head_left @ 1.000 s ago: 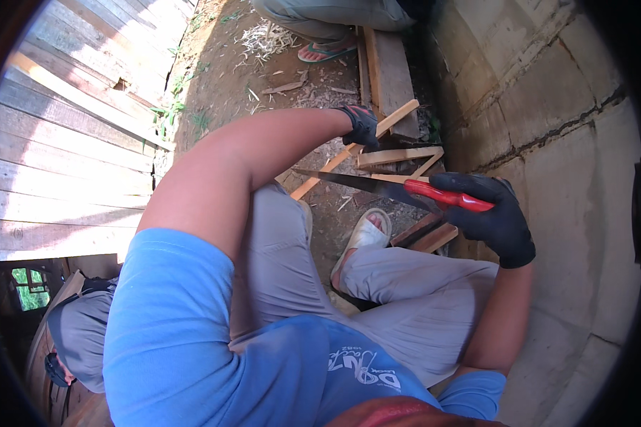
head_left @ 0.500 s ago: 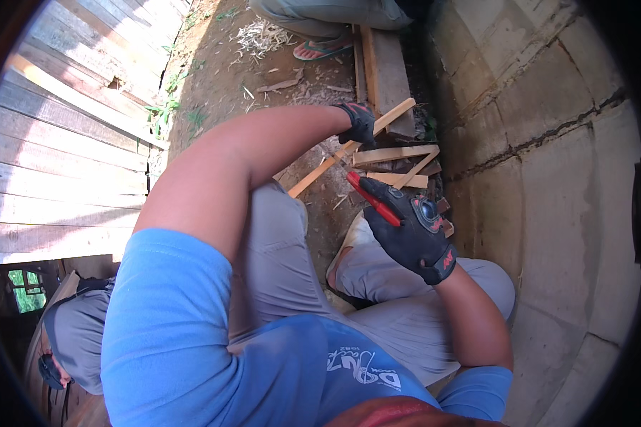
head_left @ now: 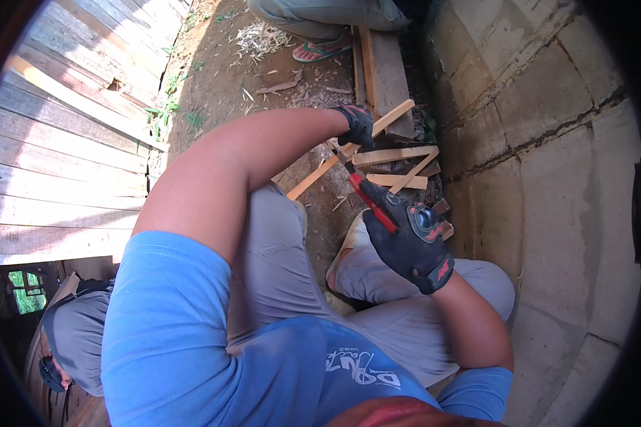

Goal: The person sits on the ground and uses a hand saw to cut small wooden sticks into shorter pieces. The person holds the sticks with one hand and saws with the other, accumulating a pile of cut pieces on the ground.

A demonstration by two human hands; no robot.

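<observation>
My left hand [head_left: 357,126], in a black glove, is closed on a long, narrow wooden strip [head_left: 392,118] that slants across in front of my knees; some of its fingers are hidden. My right hand [head_left: 404,231], gloved in black with a hard knuckle guard, is wrapped round a red-handled knife [head_left: 372,202]. The dark, narrow blade points up and left and meets or overlaps the strip just below my left hand; I cannot tell whether it touches. More cut wood pieces [head_left: 397,154] lie just beyond the knife.
A thick wooden beam [head_left: 388,78] lies beyond my left hand, with another person's sandalled foot [head_left: 322,51] beside it. Pale shavings [head_left: 262,40] are heaped on the dirt. A block wall [head_left: 548,171] stands at right, wooden planks [head_left: 64,171] at left. A capped person [head_left: 82,334] is at lower left.
My right hand has shifted slightly down and tilted, and more of the knife's blade shows now. My left hand and the strip have barely moved.
</observation>
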